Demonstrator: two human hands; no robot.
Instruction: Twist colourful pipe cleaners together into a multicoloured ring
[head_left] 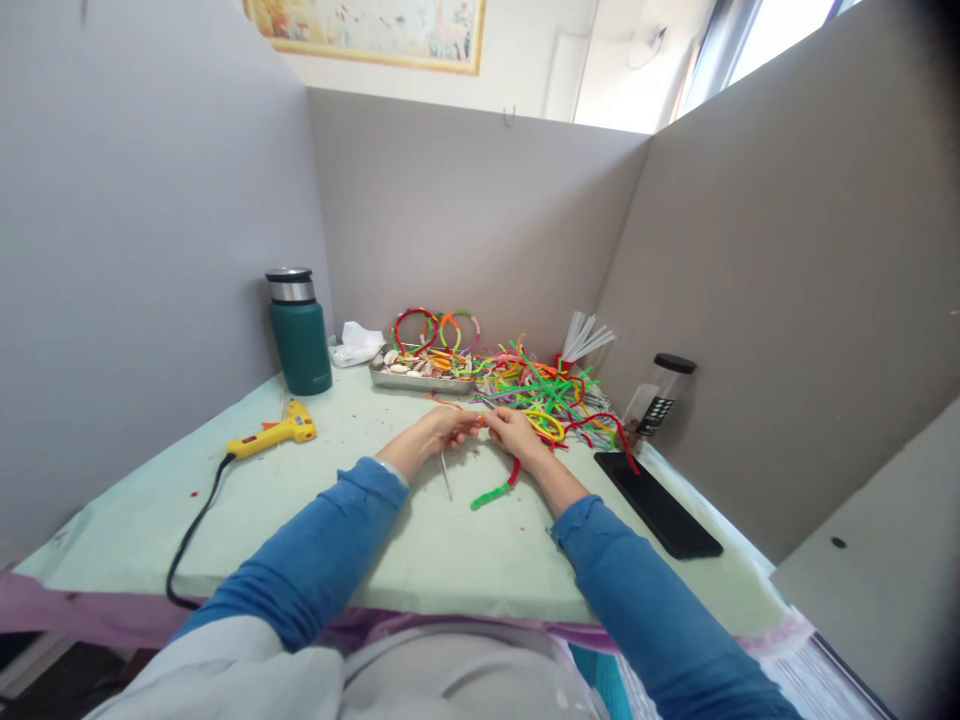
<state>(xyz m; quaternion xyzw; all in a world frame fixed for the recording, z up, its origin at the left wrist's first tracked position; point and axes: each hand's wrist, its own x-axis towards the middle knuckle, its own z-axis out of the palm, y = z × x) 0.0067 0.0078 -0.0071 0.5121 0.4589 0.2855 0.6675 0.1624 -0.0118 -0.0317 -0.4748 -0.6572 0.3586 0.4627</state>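
My left hand [448,430] and my right hand [514,436] meet over the middle of the table, thumbs and fingertips pinched together. Between them is a pipe cleaner [481,421], orange where it shows; most of it is hidden by my fingers. A red and green wrapped length [491,496] curves out below my right hand, and whether it is joined to the held piece I cannot tell. A thin pale grey strand [446,475] sticks down under my left hand. Right beside my right hand lies a yellow loop [551,427].
Behind my hands are a metal tray [420,383] of shells, colourful rings [415,330] and a heap of pipe cleaners [536,380]. A yellow glue gun [274,432] and green bottle [301,340] stand left. Rightward are a black phone [664,510], clear bottle [664,395] and white glue sticks [583,338].
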